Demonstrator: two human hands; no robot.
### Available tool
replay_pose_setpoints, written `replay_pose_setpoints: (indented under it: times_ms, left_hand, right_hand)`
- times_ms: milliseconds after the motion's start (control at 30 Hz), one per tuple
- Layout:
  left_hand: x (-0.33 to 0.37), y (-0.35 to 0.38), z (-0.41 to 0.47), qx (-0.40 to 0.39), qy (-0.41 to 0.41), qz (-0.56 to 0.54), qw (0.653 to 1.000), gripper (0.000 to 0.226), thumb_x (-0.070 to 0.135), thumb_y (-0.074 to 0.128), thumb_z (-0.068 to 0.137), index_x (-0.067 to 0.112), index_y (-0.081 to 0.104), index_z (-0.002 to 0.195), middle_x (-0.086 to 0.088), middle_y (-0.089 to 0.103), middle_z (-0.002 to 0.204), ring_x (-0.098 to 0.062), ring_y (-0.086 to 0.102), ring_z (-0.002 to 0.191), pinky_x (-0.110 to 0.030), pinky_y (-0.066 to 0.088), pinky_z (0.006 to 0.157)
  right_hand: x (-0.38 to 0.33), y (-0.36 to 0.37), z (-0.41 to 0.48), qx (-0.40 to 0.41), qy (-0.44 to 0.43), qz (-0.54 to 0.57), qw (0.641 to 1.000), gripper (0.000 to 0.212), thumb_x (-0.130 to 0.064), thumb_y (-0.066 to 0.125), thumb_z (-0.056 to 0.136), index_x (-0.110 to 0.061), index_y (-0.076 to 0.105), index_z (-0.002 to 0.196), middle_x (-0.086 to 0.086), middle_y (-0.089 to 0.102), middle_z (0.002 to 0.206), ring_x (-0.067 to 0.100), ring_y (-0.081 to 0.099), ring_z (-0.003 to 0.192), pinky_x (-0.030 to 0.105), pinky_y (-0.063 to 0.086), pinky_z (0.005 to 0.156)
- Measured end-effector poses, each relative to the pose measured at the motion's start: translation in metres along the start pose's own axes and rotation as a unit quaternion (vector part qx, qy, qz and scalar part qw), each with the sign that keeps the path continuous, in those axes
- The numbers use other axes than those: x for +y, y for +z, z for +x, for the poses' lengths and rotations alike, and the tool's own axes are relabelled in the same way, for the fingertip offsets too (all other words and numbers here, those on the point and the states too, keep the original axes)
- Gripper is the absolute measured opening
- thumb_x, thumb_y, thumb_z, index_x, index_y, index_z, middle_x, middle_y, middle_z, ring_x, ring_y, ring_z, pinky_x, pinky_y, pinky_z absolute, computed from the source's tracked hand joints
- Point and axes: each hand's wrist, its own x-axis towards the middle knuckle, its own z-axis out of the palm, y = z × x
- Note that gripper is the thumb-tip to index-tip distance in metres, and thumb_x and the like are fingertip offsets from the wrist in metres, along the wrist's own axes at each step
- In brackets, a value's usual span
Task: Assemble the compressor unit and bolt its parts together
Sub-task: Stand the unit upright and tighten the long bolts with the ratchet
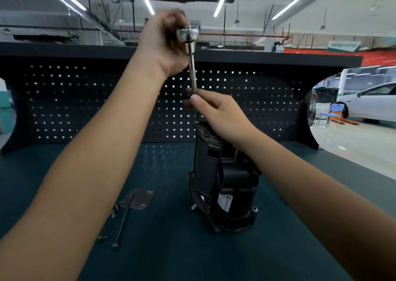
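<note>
The black compressor unit point(222, 186) stands upright on the dark green bench mat point(278, 248). A long thin bolt point(195, 143) runs down its left side. Above the unit, my left hand point(162, 45) grips the head of a silver ratchet point(188, 34), whose extension shaft point(192, 71) points straight down. My right hand point(216, 111) pinches the shaft's lower end just above the bolt's top. The joint between tool and bolt is hidden by my fingers.
A flat metal cover plate point(138, 198) lies left of the unit. Another long bolt point(123, 223) and a few small screws point(102, 237) lie by it. A black pegboard point(85, 101) backs the bench. A white car point(368, 103) is parked far right.
</note>
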Motion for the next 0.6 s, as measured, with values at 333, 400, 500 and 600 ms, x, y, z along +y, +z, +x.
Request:
replay_pose_setpoints:
  times_ms: [333,400,500,600]
  left_hand:
    - [-0.014,-0.005,-0.016,-0.019,0.212,0.117,0.97,0.03,0.014,0.038,0.098,0.009,0.048,0.07,0.005,0.047,0.041,-0.012,0.061,0.051,-0.022,0.049,0.052]
    - [-0.024,-0.005,-0.027,-0.029,0.343,0.249,0.905,0.028,0.012,0.036,0.099,0.01,0.047,0.073,0.006,0.052,0.046,-0.012,0.064,0.062,-0.025,0.051,0.067]
    - [-0.031,-0.005,-0.031,-0.088,0.377,0.294,0.874,0.027,0.011,0.033,0.098,0.011,0.047,0.074,0.007,0.053,0.044,-0.012,0.064,0.062,-0.025,0.05,0.07]
    - [-0.018,-0.003,-0.023,-0.094,0.237,0.124,0.959,0.03,0.017,0.032,0.101,0.008,0.046,0.075,0.006,0.043,0.038,-0.013,0.06,0.049,-0.023,0.049,0.053]
  right_hand:
    - [0.0,-0.001,0.001,0.044,-0.024,-0.059,0.997,0.024,-0.021,0.048,0.096,-0.012,0.069,0.09,-0.013,0.045,0.04,0.0,0.039,0.036,0.008,0.028,0.042]
    - [0.0,0.001,0.003,0.054,-0.017,-0.057,0.997,0.024,-0.022,0.049,0.095,-0.011,0.07,0.09,-0.017,0.046,0.039,-0.001,0.04,0.036,0.008,0.028,0.041]
    - [-0.001,0.001,0.001,0.051,-0.01,-0.035,0.998,0.02,-0.024,0.051,0.094,-0.017,0.068,0.087,-0.012,0.066,0.068,0.001,0.053,0.053,0.013,0.041,0.051]
    - [-0.001,-0.001,-0.001,0.034,-0.012,-0.009,0.999,0.015,-0.027,0.054,0.093,-0.022,0.066,0.086,-0.01,0.069,0.076,-0.002,0.056,0.061,0.011,0.043,0.057]
